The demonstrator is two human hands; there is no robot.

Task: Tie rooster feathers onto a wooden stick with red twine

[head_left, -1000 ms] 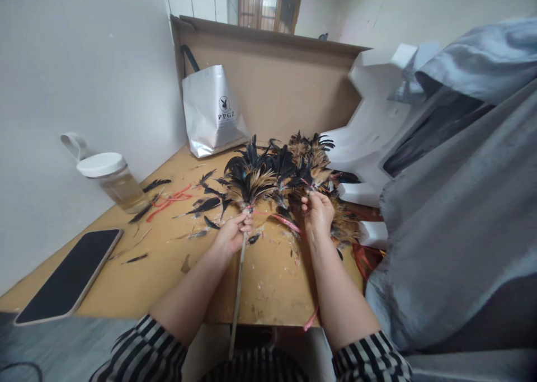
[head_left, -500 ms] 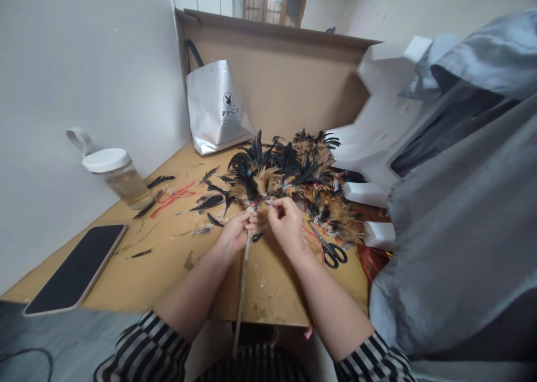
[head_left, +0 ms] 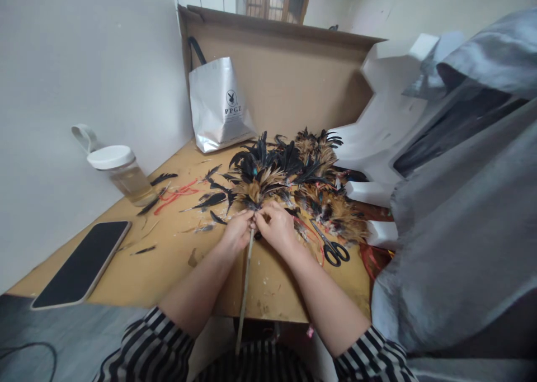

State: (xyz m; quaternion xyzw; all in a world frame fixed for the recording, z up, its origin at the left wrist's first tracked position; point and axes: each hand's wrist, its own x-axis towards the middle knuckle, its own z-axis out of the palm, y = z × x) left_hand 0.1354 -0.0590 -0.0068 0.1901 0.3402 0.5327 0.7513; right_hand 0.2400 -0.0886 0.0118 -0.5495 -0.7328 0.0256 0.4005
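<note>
My left hand (head_left: 240, 230) is closed around the upper end of a thin pale stick (head_left: 244, 292), which slants down toward my lap. Brown and black feathers (head_left: 257, 189) fan out from the stick's top, just above my fingers. Pressed up against the left one, my right hand (head_left: 274, 223) pinches at the base of the feathers. What sits between its fingertips is hidden. Behind and to the right lie feather bunches (head_left: 331, 208), and black-handled scissors (head_left: 333, 250) rest right of my right hand.
Loose black feathers (head_left: 210, 201) and red strings (head_left: 178, 194) lie on the table (head_left: 168, 264) at the left. A lidded jar (head_left: 126, 175) and a phone (head_left: 84, 264) stand beyond. At the back is a silver bag (head_left: 218, 108); grey cloth (head_left: 457, 231) hangs at the right.
My right hand has moved left and in against my left hand at the feather base. The feathers on the stick have turned, showing more brown in front.
</note>
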